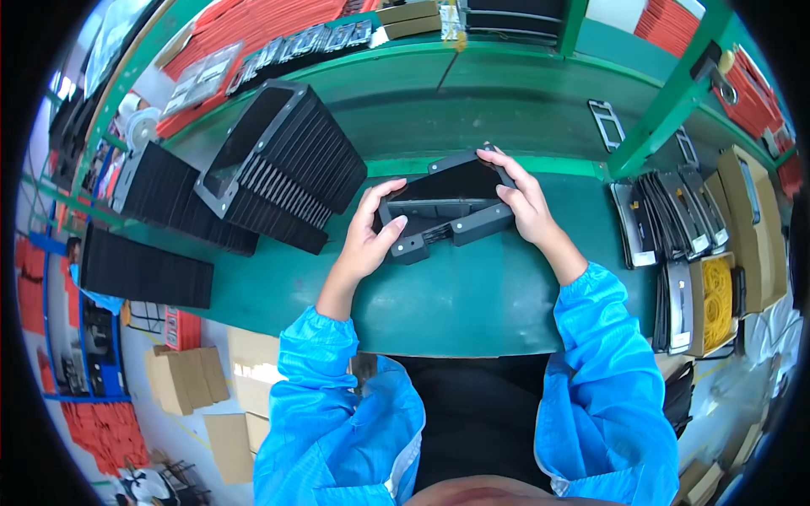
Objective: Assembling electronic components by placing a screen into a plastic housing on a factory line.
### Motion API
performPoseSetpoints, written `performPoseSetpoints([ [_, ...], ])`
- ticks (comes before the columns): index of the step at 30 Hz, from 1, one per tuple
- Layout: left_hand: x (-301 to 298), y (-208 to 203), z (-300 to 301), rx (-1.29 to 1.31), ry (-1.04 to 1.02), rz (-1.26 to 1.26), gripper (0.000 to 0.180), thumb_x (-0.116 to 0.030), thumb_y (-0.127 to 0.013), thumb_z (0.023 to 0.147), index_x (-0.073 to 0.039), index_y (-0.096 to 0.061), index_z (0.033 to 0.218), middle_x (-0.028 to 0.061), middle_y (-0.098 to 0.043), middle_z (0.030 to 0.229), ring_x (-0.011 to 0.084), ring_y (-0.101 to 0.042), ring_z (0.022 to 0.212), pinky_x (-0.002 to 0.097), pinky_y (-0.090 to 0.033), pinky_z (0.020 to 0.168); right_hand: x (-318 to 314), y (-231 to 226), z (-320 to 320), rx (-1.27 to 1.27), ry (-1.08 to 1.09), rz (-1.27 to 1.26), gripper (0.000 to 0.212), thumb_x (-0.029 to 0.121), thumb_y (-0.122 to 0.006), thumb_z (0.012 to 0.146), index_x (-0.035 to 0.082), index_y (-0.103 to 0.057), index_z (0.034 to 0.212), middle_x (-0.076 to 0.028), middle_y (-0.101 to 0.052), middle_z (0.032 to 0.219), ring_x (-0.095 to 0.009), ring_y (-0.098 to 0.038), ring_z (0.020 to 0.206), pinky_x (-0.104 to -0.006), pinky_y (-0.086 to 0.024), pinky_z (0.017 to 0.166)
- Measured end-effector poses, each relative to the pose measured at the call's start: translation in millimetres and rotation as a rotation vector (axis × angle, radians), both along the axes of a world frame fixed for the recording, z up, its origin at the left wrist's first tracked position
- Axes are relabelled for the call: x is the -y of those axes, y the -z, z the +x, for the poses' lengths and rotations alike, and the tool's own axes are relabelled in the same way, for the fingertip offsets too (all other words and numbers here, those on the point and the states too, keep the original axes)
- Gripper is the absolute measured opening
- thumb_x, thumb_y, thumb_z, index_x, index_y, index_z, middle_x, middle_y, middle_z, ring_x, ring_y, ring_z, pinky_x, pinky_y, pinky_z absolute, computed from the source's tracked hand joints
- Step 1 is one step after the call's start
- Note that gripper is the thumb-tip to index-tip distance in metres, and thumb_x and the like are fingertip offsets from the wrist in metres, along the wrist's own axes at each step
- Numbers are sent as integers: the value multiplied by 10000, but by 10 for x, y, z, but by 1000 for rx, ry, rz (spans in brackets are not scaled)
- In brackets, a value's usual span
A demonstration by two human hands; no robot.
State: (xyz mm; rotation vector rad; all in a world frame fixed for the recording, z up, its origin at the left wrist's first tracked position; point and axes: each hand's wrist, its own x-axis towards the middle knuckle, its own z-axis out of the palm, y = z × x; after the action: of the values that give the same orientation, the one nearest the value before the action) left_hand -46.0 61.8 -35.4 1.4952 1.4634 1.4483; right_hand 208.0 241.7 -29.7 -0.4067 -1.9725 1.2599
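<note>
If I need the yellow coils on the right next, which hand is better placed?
Probably the right hand: it is nearer the yellow coils, with the left hand farther across. Both grip the black frame, so the left would have to hold it alone.

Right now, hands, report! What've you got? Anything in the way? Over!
Left hand, right hand: gripping black casing, opposite ends. Contact with green table unclear. Black stacks to left, apart from hands.
</note>
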Motion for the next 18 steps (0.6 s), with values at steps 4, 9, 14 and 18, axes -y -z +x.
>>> performPoseSetpoints([
  [4, -8, -30, 62, -51, 13, 17, 607, -118, -651, 905, -36, -483, 1483, 144, -518, 1450, 262, -496, 1381, 377, -353, 1179, 42, 30, -51, -29, 16, -25, 640, 162, -463, 842, -66, -572, 1431, -244, -521, 1550, -342, -338, 1563, -409, -201, 1278],
  [9, -12, -36, 50, -76, 25, 66, 585, -91, -662, 885, -56, -501, 1446, 162, -511, 1373, 306, -513, 1332, 394, -367, 1162, 9, 14, -65, -65, -37, -63, 645, 172, -453, 845, -75, -574, 1429, -273, -500, 1560, -346, -308, 1575, -407, -178, 1281],
  [14, 17, -65, 35, -139, 39, 82, 629, -104, -673, 876, -55, -480, 1473, 184, -498, 1381, 330, -502, 1351, 408, -372, 1166, -102, 2, 85, -43, 8, -119, 599, 183, -456, 862, -52, -613, 1390, -256, -538, 1530, -324, -484, 1434, -404, -326, 1200],
  [18, 13, -101, 98, -141, 10, 98, 649, -112, -671, 880, -68, -488, 1500, 203, -459, 1423, 354, -485, 1377, 436, -384, 1172, -514, -207, 300, -191, 241, -247, 541, 204, -461, 950, -24, -577, 1427, -234, -605, 1454, -243, -653, 1104, -357, -494, 970],
])
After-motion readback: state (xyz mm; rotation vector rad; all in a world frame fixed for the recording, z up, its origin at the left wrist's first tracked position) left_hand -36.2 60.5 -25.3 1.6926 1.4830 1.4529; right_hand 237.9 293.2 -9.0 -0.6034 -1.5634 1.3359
